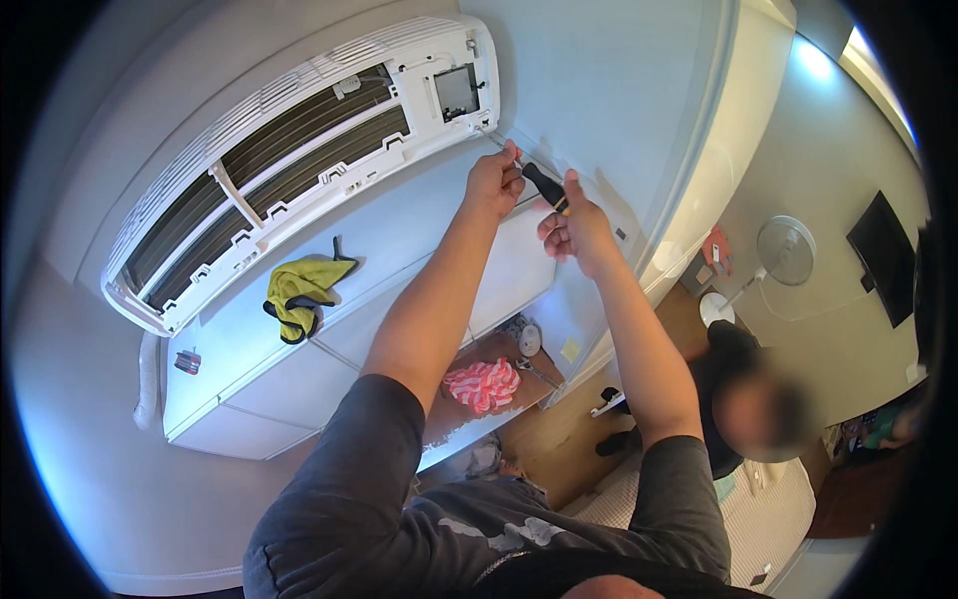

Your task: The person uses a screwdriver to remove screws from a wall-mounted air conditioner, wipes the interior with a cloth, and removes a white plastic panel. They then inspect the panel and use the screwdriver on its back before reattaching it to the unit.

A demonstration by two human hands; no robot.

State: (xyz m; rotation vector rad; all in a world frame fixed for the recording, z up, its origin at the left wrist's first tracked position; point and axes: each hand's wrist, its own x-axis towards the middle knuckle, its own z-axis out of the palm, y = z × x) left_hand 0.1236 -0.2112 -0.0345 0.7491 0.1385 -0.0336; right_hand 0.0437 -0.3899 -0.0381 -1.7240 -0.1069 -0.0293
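A screwdriver (pixel 542 184) with a black handle and a yellowish butt slants up to the lower right corner of a white wall air conditioner (pixel 419 115). Its front cover is off, so the dark fins show. My left hand (pixel 494 185) is closed, pinching the thin shaft near that corner. My right hand (pixel 584 232) is loosely curled at the butt of the handle, thumb on one side and fingers on the other. Where the tip meets the unit is too small to make out.
Below the unit, a white cabinet top (pixel 235 344) carries a yellow-green cloth (pixel 304 288) and a small red-and-grey object (pixel 188 361). A pink striped cloth (pixel 482 384) lies on a lower shelf. Another person (pixel 733 389) is below right, near a fan (pixel 785 250) and a monitor (pixel 883 255).
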